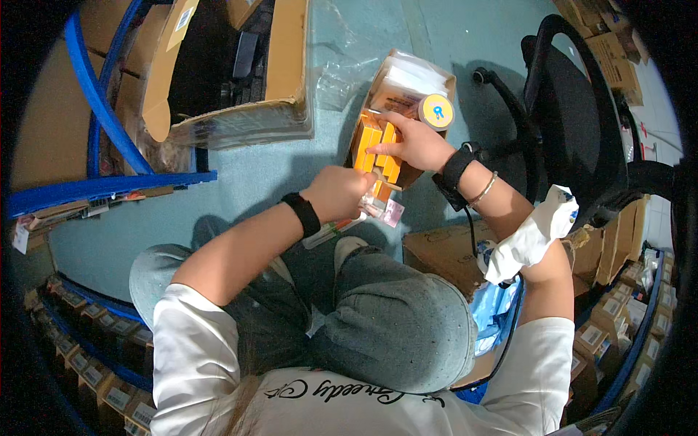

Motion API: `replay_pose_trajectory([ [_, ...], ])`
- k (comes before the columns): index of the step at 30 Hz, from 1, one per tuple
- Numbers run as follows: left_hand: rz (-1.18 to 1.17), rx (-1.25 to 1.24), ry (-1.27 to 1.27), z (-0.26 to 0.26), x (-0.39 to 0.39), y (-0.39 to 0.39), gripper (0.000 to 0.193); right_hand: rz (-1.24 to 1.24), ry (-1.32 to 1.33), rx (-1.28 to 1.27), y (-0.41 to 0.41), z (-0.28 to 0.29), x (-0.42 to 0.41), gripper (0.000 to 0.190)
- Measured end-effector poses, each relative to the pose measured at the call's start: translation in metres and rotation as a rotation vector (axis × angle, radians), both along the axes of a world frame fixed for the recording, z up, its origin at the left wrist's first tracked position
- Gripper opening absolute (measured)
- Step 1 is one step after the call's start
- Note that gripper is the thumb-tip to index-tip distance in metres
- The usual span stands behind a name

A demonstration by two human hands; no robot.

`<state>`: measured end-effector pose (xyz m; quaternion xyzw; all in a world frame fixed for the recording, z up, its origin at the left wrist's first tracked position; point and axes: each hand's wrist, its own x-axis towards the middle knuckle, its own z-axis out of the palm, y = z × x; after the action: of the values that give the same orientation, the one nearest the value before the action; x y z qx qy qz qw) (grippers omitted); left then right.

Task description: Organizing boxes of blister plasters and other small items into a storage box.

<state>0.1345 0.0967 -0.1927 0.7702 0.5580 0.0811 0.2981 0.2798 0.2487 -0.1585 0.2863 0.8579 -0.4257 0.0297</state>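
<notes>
A small open carton (450, 82) stands on the floor, holding several yellow boxes (366, 143), white packets (414, 76) and a round tub (436, 111) with a yellow lid. My right hand (417, 144) reaches in from the right, its thumb and index finger around the yellow boxes. At the carton's near end, my left hand (337, 191) is curled and appears to grip a clear plastic packet (373, 207), beside a pink label (393, 212). The fingers' undersides are hidden. Long clear packaging (330, 233) lies below the left wrist.
A large open cardboard box (245, 122) with dark items stands at upper left, beside a blue rack frame (109, 188). A black office chair (567, 120) is on the right. White cloth or paper (531, 240) rests on my right forearm. Shelves of small cartons (103, 376) line the near side.
</notes>
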Motion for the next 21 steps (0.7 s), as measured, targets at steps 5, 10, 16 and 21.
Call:
replay_pose_trajectory([
  [5,-0.066,-0.081,0.048,0.02,-0.011,0.031,0.053,-0.129,-0.005,0.133,-0.001,0.004,-0.009,0.057],
  [10,-0.058,-0.085,0.08,0.034,-0.019,0.047,0.051,-0.187,-0.049,0.237,-0.004,0.001,-0.013,0.06],
  [16,-0.095,-0.16,0.117,0.034,-0.018,0.041,0.056,-0.306,-0.043,0.268,0.004,-0.017,-0.022,0.063],
  [21,-0.045,-0.321,0.161,0.015,-0.023,0.033,0.07,-0.321,0.021,0.175,0.015,-0.012,-0.029,0.067],
])
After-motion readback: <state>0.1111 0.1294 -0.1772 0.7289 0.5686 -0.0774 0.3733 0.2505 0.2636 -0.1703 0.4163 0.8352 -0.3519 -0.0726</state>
